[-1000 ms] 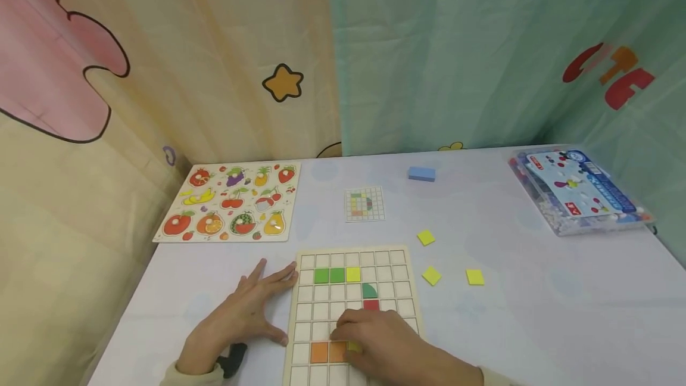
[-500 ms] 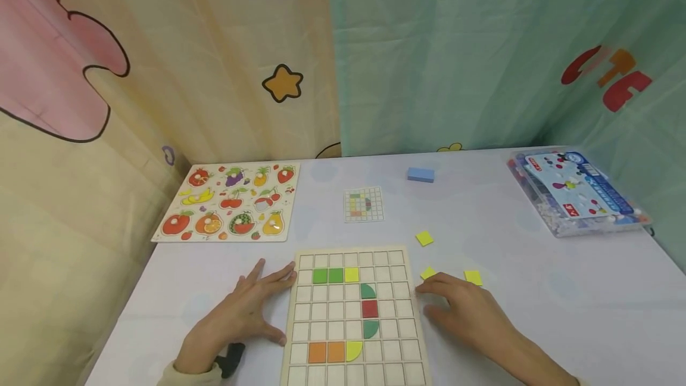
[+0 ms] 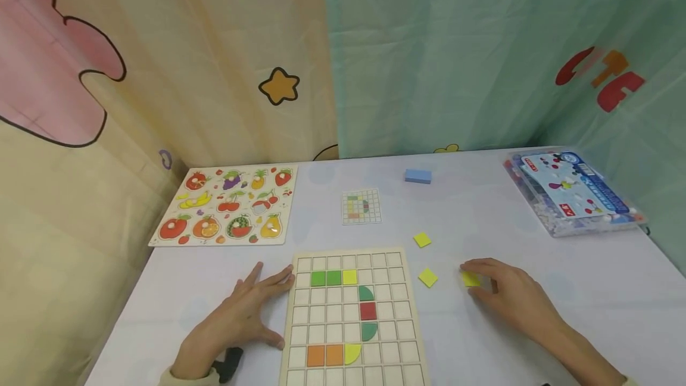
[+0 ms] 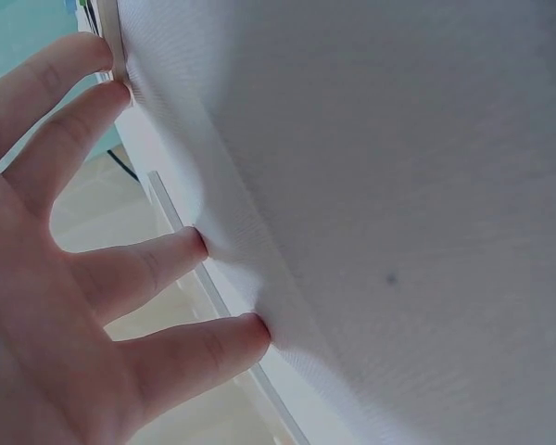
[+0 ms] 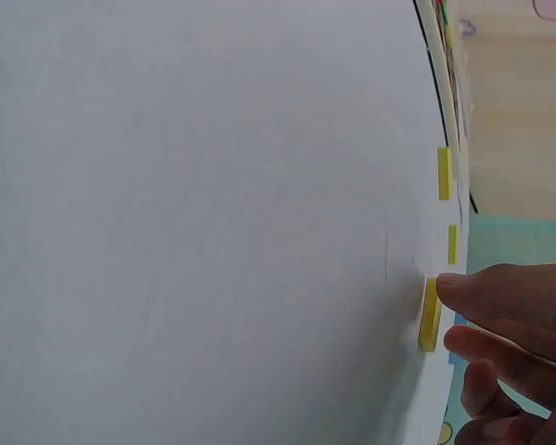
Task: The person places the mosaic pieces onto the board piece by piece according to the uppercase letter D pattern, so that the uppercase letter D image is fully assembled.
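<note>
On the right, my right hand point(image 3: 517, 296) has its thumb and fingertips at opposite edges of a yellow square tile point(image 3: 471, 279). The right wrist view shows the thumb at one end of this yellow tile point(image 5: 430, 315), with curled fingers below. My left hand point(image 3: 238, 317) is spread, its fingertips and thumb resting against the left edge of the wooden grid board point(image 3: 327, 314). Set in the board are green squares point(image 3: 326, 278), a yellow square point(image 3: 349, 277), two green quarter-rounds point(image 3: 368, 331), a red square point(image 3: 367, 311), orange squares point(image 3: 326, 355) and a yellow quarter-round point(image 3: 352, 353).
Two more yellow tiles point(image 3: 427, 277) lie right of the board. Behind it is a small pattern card point(image 3: 361, 206). A fruit puzzle board point(image 3: 225, 206) lies back left, a blue block point(image 3: 418, 176) at the back, and a clear plastic box point(image 3: 573, 192) back right.
My right hand has left the board and moved right, past the nearer yellow tile, to the rightmost one. The yellow quarter-round and lower green piece are uncovered. My left hand stays put.
</note>
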Action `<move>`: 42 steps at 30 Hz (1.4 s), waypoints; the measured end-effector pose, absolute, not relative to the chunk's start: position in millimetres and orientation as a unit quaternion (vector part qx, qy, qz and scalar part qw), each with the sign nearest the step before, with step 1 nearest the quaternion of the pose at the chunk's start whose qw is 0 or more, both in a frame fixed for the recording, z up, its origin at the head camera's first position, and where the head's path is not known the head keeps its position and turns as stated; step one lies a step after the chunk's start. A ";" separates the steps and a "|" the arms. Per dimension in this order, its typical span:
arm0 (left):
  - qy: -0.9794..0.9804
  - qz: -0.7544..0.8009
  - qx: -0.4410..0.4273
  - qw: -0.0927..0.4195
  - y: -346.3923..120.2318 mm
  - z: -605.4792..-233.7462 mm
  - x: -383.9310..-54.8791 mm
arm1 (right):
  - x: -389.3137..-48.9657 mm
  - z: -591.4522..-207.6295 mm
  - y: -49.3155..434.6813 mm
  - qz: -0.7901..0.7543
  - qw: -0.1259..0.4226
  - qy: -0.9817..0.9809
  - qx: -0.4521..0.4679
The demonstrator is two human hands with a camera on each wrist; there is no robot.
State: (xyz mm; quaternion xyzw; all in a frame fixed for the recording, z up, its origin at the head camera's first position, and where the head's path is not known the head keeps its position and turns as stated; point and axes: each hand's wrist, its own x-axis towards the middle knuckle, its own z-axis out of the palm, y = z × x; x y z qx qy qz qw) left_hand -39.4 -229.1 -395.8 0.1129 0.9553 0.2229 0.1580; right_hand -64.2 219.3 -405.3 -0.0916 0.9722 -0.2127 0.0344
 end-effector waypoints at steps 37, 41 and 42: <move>0.955 0.225 0.112 0.157 -228.9 -397.6 -39.2 | -52.1 -419.6 174.4 -0.423 -0.046 0.872 -0.243; 0.955 0.224 0.114 0.157 -229.1 -396.8 -39.1 | -48.4 -419.2 148.0 -0.439 -0.003 0.861 -0.257; 0.955 0.223 0.114 0.157 -229.0 -396.5 -39.1 | -47.8 -419.1 141.3 -0.439 0.006 0.859 -0.262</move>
